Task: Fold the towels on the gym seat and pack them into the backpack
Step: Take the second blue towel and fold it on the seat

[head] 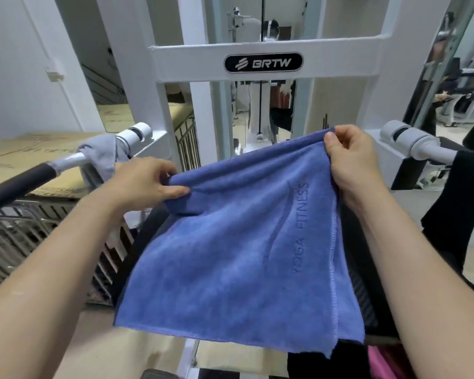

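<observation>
A blue towel (pixel 238 250) stamped "YOGA FITNESS" hangs doubled over in front of me, above the black gym seat (pixel 367 302), most of which it hides. My left hand (pixel 148 181) pinches the towel's top left corner. My right hand (pixel 350 157) grips the top right corner a little higher, with both layers between thumb and fingers. A grey towel (pixel 104 154) is draped over the machine's left handle bar. No backpack is clearly visible; something black and pink (pixel 378 362) shows at the bottom right.
The white BRTW machine frame (pixel 263 62) stands straight ahead, with handle bars at left (pixel 25 181) and right (pixel 422 146). A metal rack and cardboard boxes (pixel 25 151) sit to the left. A black garment (pixel 463 201) hangs at the right edge.
</observation>
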{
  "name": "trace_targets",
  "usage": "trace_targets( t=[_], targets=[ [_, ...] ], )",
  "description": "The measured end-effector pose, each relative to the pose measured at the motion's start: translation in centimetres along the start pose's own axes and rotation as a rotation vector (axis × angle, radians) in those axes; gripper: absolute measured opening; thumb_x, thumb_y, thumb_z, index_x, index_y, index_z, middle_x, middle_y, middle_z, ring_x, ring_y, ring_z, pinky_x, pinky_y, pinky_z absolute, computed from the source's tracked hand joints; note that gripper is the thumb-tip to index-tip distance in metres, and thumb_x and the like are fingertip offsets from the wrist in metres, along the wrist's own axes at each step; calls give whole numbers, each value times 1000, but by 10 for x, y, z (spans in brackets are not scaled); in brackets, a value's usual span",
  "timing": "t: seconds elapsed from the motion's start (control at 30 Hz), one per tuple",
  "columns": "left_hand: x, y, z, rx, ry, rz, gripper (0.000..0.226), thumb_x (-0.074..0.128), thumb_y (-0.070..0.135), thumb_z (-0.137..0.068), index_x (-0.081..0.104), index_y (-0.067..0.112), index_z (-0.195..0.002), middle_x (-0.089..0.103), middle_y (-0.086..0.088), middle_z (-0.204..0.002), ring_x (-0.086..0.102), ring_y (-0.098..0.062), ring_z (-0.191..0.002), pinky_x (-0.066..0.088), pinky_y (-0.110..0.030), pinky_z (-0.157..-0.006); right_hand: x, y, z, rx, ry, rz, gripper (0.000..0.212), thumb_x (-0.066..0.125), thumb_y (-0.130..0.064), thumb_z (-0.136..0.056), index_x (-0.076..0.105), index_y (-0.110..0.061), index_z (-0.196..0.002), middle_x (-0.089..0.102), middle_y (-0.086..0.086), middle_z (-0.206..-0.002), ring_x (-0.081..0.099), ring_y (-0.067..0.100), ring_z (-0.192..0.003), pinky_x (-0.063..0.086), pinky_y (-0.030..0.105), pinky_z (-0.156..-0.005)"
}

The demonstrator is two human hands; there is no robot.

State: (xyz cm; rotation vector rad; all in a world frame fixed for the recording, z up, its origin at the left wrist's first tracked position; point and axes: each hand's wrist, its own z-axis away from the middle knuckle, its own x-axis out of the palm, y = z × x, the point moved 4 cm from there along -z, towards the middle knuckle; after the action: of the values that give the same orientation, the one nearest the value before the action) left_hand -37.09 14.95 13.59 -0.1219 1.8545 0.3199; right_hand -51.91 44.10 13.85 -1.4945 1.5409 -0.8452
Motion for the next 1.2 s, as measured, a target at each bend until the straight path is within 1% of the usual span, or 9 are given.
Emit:
trace_targets(
  t=[0.17, 0.23, 0.4, 0.47, 0.57, 0.67, 0.8, 0.97, 1.2],
  targets=[
    [-63, -31, 38, 66, 409, 221, 19, 67, 47, -81, 64, 28, -85, 64, 12, -72, 55, -4, -65, 47, -36, -77, 24, -29, -7, -171, 34, 167, 7, 47, -22, -95, 53, -20, -96, 57, -5, -83, 52, 10, -76, 44, 32, -76],
    [-85, -36, 49, 129, 476, 90, 33, 59, 54, -81, 67, 22, -77, 64, 8, -72, 56, -10, -70, 43, -44, -82, 36, -45, -8, -198, 54, 110, 6, 46, -20, -96, 51, -19, -95, 49, -12, -72, 45, 1, -65, 41, 22, -68],
    [-120, -75, 65, 50, 427, -121, 48, 47, 75, -73, 60, 33, -54, 53, 12, -83, 45, -13, -90, 31, -38, -77, 70, -88, -6, -273, 136, 73, 6, 46, -11, -97, 48, -13, -92, 42, -10, -66, 41, -6, -53, 33, 9, -56],
    [-132, -81, 80, 25, 389, 114, 54, 53, 74, -76, 61, 26, -52, 55, 16, -64, 50, -3, -68, 41, -26, -66, 87, -106, -3, -291, 119, 82, 6, 46, -11, -96, 49, -13, -92, 45, -7, -69, 43, -3, -60, 34, 13, -59],
    [-156, -88, 104, 26, 427, 597, 32, 64, 42, -83, 70, 25, -56, 57, 18, -44, 48, 6, -44, 33, -4, -45, 95, -134, 3, -336, 165, 46, 5, 47, -13, -96, 49, -15, -93, 53, 2, -82, 48, 14, -76, 37, 23, -69],
    [-187, -97, 123, 173, 524, 994, 18, 72, 32, -73, 74, 26, -56, 67, 11, -55, 59, 0, -52, 48, -11, -54, 88, -164, 11, -397, 185, -1, 4, 47, -19, -95, 48, -18, -91, 51, -7, -72, 46, 6, -65, 39, 22, -66],
    [-209, -105, 128, 229, 641, 1268, 28, 63, 15, -82, 62, 18, -54, 59, 11, -48, 52, -1, -43, 41, -14, -42, 83, -198, 28, -378, 76, 4, 8, 48, -23, -95, 53, -18, -95, 53, -6, -78, 48, 10, -73, 39, 24, -70],
    [-216, -105, 121, 205, 623, 1353, 29, 57, 15, -93, 44, 15, -67, 54, 13, -47, 48, -1, -42, 38, -14, -42, 54, -228, 52, -311, -32, -10, 17, 54, -22, -95, 60, -19, -80, 59, -6, -74, 54, 3, -64, 43, 19, -62],
    [-163, -85, 67, 132, 436, 1195, 11, 67, 23, -82, 58, 23, -76, 56, -4, -69, 54, -12, -60, 43, -24, -55, 32, -173, 21, -173, -64, 450, 24, 52, -18, -93, 60, 3, -83, 48, 9, -78, 41, 18, -73, 30, 31, -65]
  ],
)
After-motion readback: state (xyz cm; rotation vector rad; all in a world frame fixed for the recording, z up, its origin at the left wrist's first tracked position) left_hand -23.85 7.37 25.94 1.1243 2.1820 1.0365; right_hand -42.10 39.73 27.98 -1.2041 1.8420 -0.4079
